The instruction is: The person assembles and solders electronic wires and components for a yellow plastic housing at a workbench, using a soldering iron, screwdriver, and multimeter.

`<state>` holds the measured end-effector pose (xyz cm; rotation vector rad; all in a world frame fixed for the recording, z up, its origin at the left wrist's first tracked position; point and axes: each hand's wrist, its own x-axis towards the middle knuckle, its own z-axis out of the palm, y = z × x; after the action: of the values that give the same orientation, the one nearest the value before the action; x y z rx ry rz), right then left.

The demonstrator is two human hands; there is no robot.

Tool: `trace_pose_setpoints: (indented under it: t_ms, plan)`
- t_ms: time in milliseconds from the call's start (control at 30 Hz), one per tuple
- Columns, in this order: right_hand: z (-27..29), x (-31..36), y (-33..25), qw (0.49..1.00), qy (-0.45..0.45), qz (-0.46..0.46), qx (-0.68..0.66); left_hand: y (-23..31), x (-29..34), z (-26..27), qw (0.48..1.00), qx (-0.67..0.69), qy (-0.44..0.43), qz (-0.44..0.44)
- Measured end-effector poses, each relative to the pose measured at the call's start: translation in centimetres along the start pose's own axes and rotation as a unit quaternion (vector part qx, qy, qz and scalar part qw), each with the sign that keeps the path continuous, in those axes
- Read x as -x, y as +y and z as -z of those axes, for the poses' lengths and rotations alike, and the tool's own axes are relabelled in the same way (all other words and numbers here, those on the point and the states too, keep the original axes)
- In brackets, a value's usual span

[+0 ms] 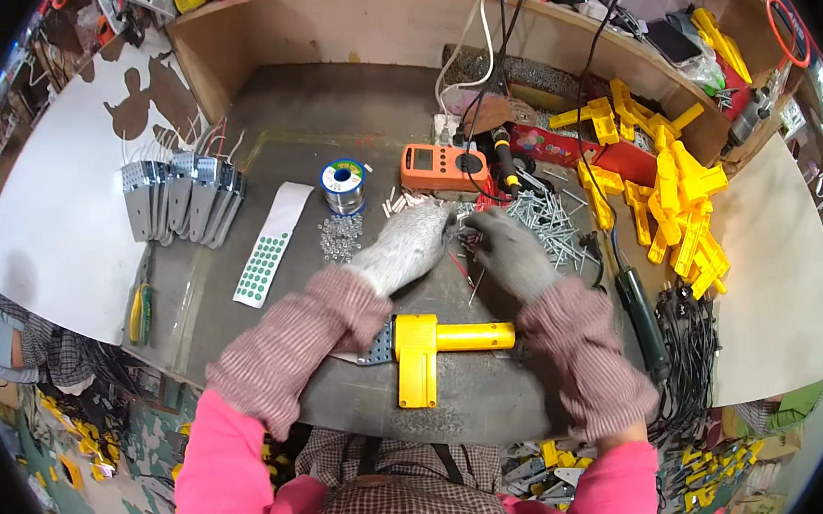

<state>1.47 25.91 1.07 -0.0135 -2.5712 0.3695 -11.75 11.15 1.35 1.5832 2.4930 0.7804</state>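
Note:
My left hand [408, 244], in a pale work glove, reaches to a pile of small parts below the orange multimeter [418, 168]. Its fingers are closed, and what they hold is too small to make out. Facing it, my right hand [511, 255], in a grey glove, has its fingers bent together in a pinch. Whatever is between them is hidden. Thin red wires [461, 267] and a slim metal pin lie just below the fingertips. Between my forearms rests a yellow plastic handle piece [416, 354] with a perforated metal plate [380, 344], touched by neither hand.
A solder spool [342, 190], clear small pieces [340, 239] and a sticker sheet [272, 246] lie left, beyond them metal blades [181, 198] and yellow-handled pliers [140, 313]. Rightward are long screws [550, 220], yellow plastic parts [682, 201], a corded soldering iron [643, 324] and black cables [683, 365].

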Motion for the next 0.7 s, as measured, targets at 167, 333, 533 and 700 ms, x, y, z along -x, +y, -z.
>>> trace_pose_setpoints:
  t_ms: [167,333,533,700]
  plan:
    - [-2.8,-3.9,0.3,0.957,-0.262,-0.117,0.043,-1.4,-2.0,-2.5,0.995,-0.086,-0.044,-0.011]
    - [-2.6,-3.8,1.8,0.940,-0.297,-0.155,0.055,-1.9,-1.2,-1.6,0.999,0.008,-0.032,-0.003]
    - [-0.1,-0.5,-0.2,0.988,-0.015,-0.082,-0.134,-1.4,4.6,2.2,0.984,0.174,0.035,0.029]
    - [5.6,8.4,-10.0,0.901,-0.151,-0.156,-0.375,4.6,16.2,5.1,0.919,0.368,-0.094,0.104]
